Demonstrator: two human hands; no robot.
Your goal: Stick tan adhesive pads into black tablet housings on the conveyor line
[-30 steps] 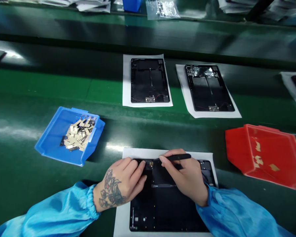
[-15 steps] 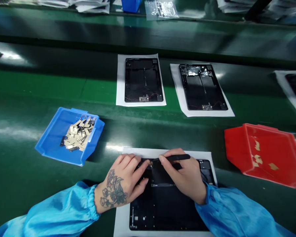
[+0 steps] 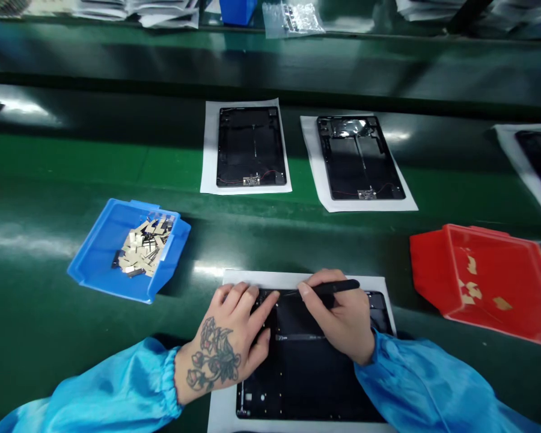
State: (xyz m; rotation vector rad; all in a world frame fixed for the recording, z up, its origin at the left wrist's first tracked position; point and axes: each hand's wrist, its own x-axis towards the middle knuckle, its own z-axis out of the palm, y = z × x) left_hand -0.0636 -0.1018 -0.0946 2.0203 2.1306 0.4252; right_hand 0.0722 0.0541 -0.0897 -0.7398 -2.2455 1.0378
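A black device housing lies on a white sheet in front of me. On its upper left part rests my left hand, fingers apart, the index fingertip pressing near the top edge. My right hand grips black tweezers above the housing's top edge, their thin tip pointing left toward my left index finger. Anything between the tips is too small to make out. A pale strip runs across the housing between my hands.
At left sits a blue bin with many small flat pieces; at right, a red bin with several tan scraps. Farther back, two more housings lie on white sheets. Another is cut off at the right edge.
My right hand and the tweezers have shifted slightly right, away from the left fingertip. My left index finger has moved slightly right. The two housings at the back appear farther left on the moving belt.
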